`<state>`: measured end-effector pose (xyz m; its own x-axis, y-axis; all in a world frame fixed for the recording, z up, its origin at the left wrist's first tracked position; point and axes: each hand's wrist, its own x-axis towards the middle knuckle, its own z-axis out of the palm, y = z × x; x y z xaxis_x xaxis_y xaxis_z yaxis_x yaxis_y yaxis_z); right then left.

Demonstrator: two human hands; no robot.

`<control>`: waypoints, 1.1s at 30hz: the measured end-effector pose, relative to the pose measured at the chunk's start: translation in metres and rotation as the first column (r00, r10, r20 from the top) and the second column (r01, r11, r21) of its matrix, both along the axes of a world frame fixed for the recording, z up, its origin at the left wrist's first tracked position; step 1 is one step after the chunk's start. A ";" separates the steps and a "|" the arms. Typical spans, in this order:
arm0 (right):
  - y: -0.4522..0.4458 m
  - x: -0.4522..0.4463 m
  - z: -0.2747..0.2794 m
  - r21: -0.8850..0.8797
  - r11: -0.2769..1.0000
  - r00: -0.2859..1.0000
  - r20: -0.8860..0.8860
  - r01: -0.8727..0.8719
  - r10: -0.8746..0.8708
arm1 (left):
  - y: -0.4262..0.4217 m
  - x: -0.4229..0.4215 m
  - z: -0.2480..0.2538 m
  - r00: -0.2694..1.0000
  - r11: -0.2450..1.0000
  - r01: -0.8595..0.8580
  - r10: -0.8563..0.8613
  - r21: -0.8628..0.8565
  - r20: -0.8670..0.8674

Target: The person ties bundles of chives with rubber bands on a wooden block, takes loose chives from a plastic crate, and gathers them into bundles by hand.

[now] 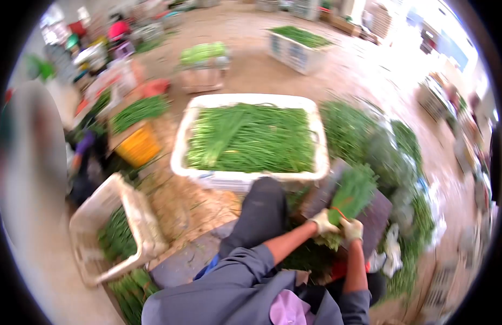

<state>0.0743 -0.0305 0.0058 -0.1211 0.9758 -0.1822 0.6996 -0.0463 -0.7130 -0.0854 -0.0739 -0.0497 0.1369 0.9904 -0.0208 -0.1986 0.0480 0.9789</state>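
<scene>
- Basically, a green bunch (355,189) is being held out over a dark board (376,214), off to the right of the big white tub (251,99), leafy tips pointed up and away from the body.
- The cut ends are gripped by the left hand (322,221), which is clamped around the stems, with a pale glove worn on it.
- The right hand (352,229), also gloved, is kept right beside it at an orange-red band (340,213). Its fingers look curled in, but whether the band or the stems are pinched can't be told, as it's too small and blurry.
- The band is seen crossing the bunch just above the gloves.
- The white tub is packed with long green stalks, mostly laid sideways, with one bundle (229,135) laid slantwise on top.
- Past the board, a messy heap of loose greens (345,127) is spread over the floor.
- Over on the left, a white crate (145,219) is tilted, with darker greens (118,235) kept inside, and more banded bunches (133,292) can be seen just below it.
- Farther back, another white box (294,52) is filled with greens too.
</scene>
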 end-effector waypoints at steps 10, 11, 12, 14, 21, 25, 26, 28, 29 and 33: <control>-0.013 0.002 0.022 -0.476 0.865 0.782 -0.474 0.160 -0.405 | 0.007 -0.015 0.008 0.933 0.883 0.230 -0.081 -0.409 0.350; -0.013 0.003 0.025 -0.501 0.850 0.751 -0.496 0.164 -0.437 | 0.012 -0.016 0.010 0.968 0.863 0.179 -0.068 -0.473 0.241; -0.021 -0.001 0.037 -0.489 0.856 0.755 -0.495 0.168 -0.430 | 0.009 -0.020 0.021 0.969 0.847 0.209 -0.111 -0.490 0.223; -0.028 0.003 0.038 -0.458 0.869 0.770 -0.482 0.186 -0.419 | 0.014 -0.019 0.007 0.963 0.836 0.227 -0.115 -0.499 0.244; -0.050 0.002 0.066 -0.338 0.941 0.781 -0.589 -0.006 -0.206 | 0.026 -0.009 -0.009 0.989 0.852 0.114 -0.146 -0.510 -0.023; -0.084 -0.018 0.150 -0.503 0.732 0.831 -0.534 -0.459 0.154 | 0.023 -0.014 0.002 0.974 0.880 0.103 -0.184 -0.464 -0.133; -0.086 -0.018 0.155 -0.486 0.634 0.776 -0.547 -0.601 0.316 | 0.022 -0.015 0.017 0.929 0.898 -0.015 -0.150 -0.439 -0.339; -0.094 -0.021 0.156 -0.452 0.503 0.675 -0.534 -0.737 0.509 | 0.028 -0.010 0.003 0.933 0.890 -0.069 -0.103 -0.451 -0.346; -0.098 -0.025 0.152 -0.521 0.419 0.663 -0.493 -0.744 0.563 | 0.031 -0.014 -0.005 0.985 0.870 0.124 -0.167 -0.477 -0.047; -0.107 -0.010 0.074 -0.651 0.268 0.460 -0.140 -0.710 0.877 | 0.039 -0.008 -0.039 0.980 0.848 0.194 -0.148 -0.494 0.132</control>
